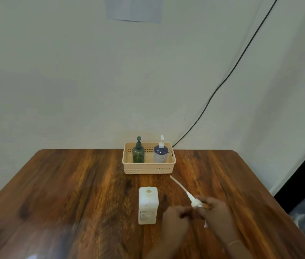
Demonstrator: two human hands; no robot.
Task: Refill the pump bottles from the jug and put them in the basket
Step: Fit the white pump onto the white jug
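A white square jug [148, 205] stands upright at the table's middle, its round mouth uncapped. Just right of it, my right hand [215, 210] grips a white pump head [196, 202] whose long dip tube [178, 186] points up-left toward the basket. My left hand [175, 217] is closed beside the right one, touching near the pump's collar; what it holds is blurred. The beige basket [149, 170] sits at the table's far edge. Inside stand a green pump bottle [138, 153] on the left and a blue-and-white pump bottle [160, 153] on the right.
The wooden table [73, 193] meets a pale wall. A black cable [232, 71] runs down the wall to behind the basket. A dark gap and pale sheeting lie off the table's right side.
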